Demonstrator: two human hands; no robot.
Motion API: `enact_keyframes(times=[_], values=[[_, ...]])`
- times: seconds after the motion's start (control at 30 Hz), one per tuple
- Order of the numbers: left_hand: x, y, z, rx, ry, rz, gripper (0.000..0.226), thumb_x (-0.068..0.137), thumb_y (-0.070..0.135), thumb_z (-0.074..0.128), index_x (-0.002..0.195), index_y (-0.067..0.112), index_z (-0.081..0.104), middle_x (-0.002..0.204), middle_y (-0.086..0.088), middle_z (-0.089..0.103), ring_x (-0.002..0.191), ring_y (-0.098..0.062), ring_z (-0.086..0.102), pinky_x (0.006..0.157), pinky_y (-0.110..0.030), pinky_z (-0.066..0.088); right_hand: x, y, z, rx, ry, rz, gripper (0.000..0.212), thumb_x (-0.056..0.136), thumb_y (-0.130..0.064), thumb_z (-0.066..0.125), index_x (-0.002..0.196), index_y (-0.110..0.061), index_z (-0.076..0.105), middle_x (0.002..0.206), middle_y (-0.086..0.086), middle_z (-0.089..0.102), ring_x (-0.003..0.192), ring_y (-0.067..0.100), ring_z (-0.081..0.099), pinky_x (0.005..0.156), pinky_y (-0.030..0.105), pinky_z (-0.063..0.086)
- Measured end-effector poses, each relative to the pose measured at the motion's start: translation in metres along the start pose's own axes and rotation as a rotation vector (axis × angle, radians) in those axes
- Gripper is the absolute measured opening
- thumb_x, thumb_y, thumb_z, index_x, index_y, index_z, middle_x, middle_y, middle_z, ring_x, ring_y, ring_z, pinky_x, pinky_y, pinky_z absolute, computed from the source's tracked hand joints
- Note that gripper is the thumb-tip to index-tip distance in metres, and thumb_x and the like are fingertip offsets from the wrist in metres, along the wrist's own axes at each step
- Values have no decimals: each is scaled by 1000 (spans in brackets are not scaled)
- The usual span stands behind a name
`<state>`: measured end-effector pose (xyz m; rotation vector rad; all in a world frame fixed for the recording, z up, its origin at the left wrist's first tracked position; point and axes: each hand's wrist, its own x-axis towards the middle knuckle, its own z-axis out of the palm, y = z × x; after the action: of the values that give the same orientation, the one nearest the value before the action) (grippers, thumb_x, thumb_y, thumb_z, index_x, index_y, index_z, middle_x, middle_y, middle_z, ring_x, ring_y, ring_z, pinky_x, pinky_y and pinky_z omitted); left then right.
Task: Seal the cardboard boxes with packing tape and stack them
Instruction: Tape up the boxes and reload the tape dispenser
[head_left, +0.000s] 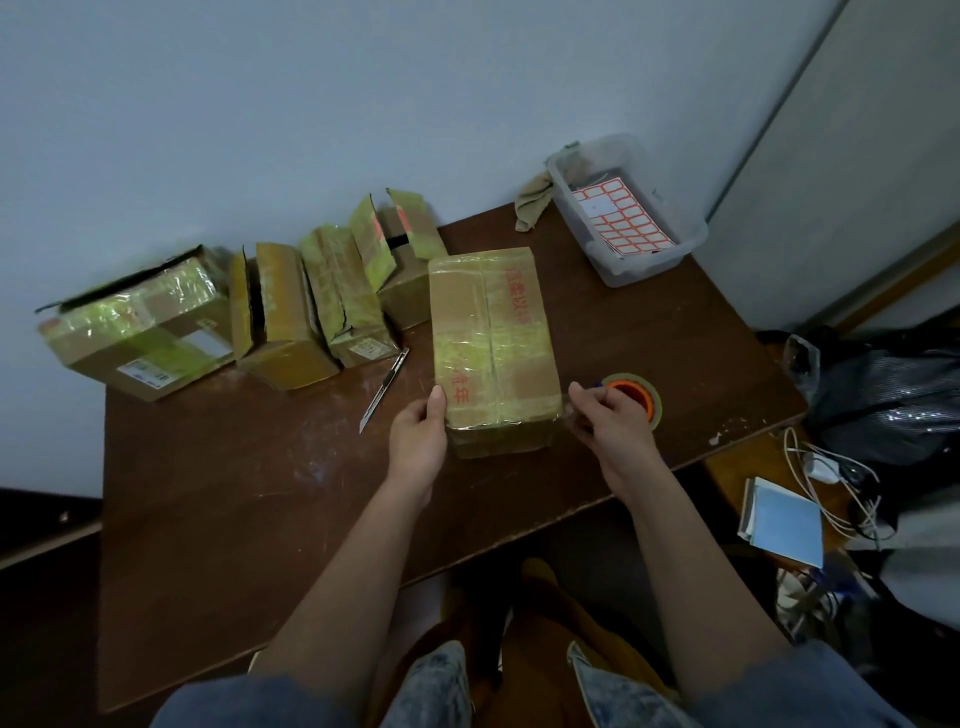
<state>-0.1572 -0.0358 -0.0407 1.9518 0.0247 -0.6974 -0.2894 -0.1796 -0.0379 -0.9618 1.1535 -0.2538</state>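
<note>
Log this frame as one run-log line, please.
stage: taping closed box | left hand: steadies box's near-left corner | right hand: pulls tape strip at near-right edge | tape roll: on table

red print on the box (493, 332) reads 年.

A brown cardboard box (493, 343), closed and glossy with tape, lies flat mid-table; four more taped boxes (280, 317) line the wall, an orange-cored tape roll (635, 397) beside it.

Bare table (234, 519) nearside; boxes (291, 317) crowding far-left edge.
</note>
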Motion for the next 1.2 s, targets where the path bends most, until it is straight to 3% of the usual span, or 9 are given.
enact_keyframes(times=[0.1,0.2,0.33,0.47,0.67,0.8,0.9,1.03,1.2], values=[[1,-1,0,-4,-5,4,37,103,36,42,113,9,66,100,1,66,90,-11,60,69,-20,41,-1,0,0,61,-26,-1,22,96,-21,60,79,-9,55,89,15,58,94,25,58,95,42,51],[1,1,0,-32,-17,-43,33,103,36,43,112,12,64,90,8,63,83,-4,58,67,-17,43,1,-3,-3,69,-66,14,27,98,-20,58,74,-10,52,73,7,53,82,21,55,90,38,52],[3,2,0,-40,-25,-60,38,102,37,45,116,7,65,105,-2,69,100,-18,64,89,-31,51,1,-3,-4,6,-46,-23,27,97,-20,60,73,-11,51,66,2,50,70,15,51,81,33,50],[3,1,-2,-36,-24,-56,38,102,37,44,118,9,64,108,-1,67,101,-16,61,85,-28,47,4,-1,-8,33,-81,-18,28,96,-20,61,72,-10,50,61,1,47,67,15,50,83,35,51],[3,1,-3,-49,-44,-54,30,101,36,46,104,15,67,96,2,68,89,-12,63,77,-25,48,10,5,-9,-45,-69,-28,24,97,-25,59,80,-8,57,78,9,57,82,24,53,86,38,50],[5,1,-5,-59,-56,-80,25,101,36,48,94,20,65,90,6,67,90,-13,64,86,-31,52,15,9,-6,-199,-27,-19,31,98,-33,57,99,-4,65,105,15,69,101,28,63,97,45,48],[7,0,-6,-98,-78,-126,25,99,37,52,86,19,65,95,1,70,97,-19,66,95,-39,52,13,12,1,-250,-39,25,31,100,-38,52,99,-10,68,92,8,69,88,21,63,80,35,50],[14,3,-13,-270,-139,-315,25,94,31,62,107,9,64,110,-7,70,105,-22,65,95,-40,53,10,12,9,-157,7,119,31,99,-38,54,106,-11,65,87,5,64,75,15,56,72,31,46],[15,5,-24,-328,-207,-389,40,83,34,72,112,9,64,111,-6,71,103,-20,67,93,-34,50,8,21,10,-168,173,129,31,93,-22,67,116,-18,47,99,8,57,88,18,57,95,42,51]])
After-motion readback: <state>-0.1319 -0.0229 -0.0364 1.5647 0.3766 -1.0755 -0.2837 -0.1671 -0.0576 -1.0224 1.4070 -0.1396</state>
